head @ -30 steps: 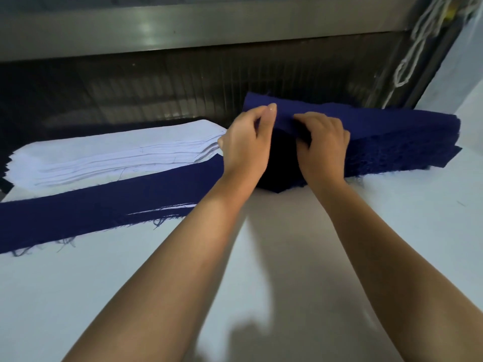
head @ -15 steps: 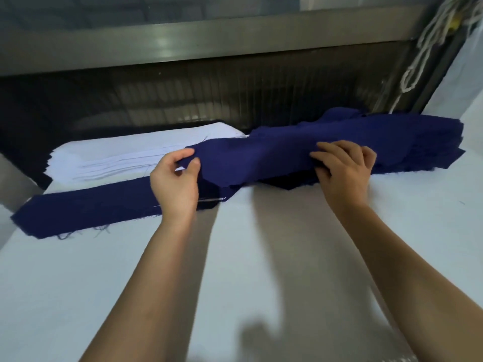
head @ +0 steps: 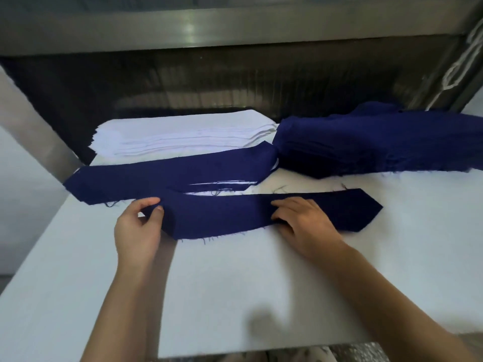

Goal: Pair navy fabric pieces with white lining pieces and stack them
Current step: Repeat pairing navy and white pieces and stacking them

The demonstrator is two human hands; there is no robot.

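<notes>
I see left hand pinching end of navy strip; right hand laid on it, grip unclear.

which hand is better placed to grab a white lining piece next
Probably the left hand: the white lining stack lies at the back on its side, while the right hand rests on the navy strip, farther off, and can hold it in place.

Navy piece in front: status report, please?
Left hand pinches navy piece at its left end; right hand rests on its middle. Piece lies on white table. Nothing blocking.
</notes>
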